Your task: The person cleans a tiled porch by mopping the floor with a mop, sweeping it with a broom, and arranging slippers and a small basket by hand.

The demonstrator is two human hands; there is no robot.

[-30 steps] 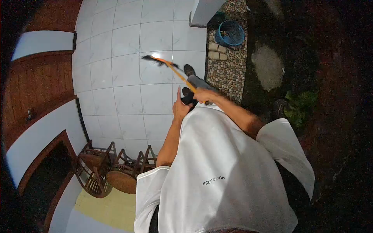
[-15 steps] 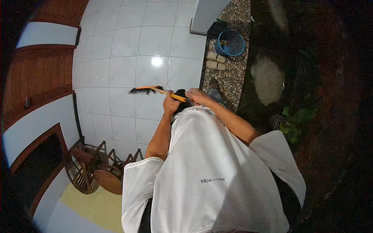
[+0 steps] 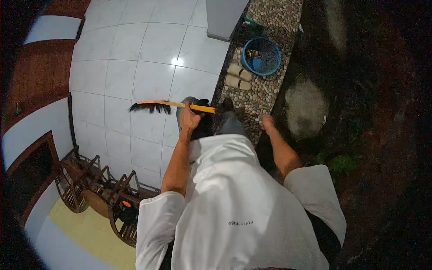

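My left hand (image 3: 189, 119) is closed around the orange handle of a hand brush (image 3: 203, 109). The brush lies crosswise in front of me, its black bristles hanging to the left above the white tiles. Away to the right, my right hand (image 3: 267, 123) is apart from the brush, held out over the edge of the pebble path. Its fingers look curled, and whether anything is in them is hidden. Below the brush show my dark trousers, with one foot on the pebbles.
A blue basket (image 3: 262, 56) with small things inside stands on the pebble path (image 3: 265, 96). Beside it lies a pair of beige slippers (image 3: 238, 77). A pillar (image 3: 220, 31) rises at the tile edge. Wooden chairs (image 3: 118, 198) and a round table stand at lower left. Dark ground lies right.
My right hand has left the brush area and swung out to the right. The brush in my left hand has shifted left and levelled. My view has moved forward, showing more chairs.
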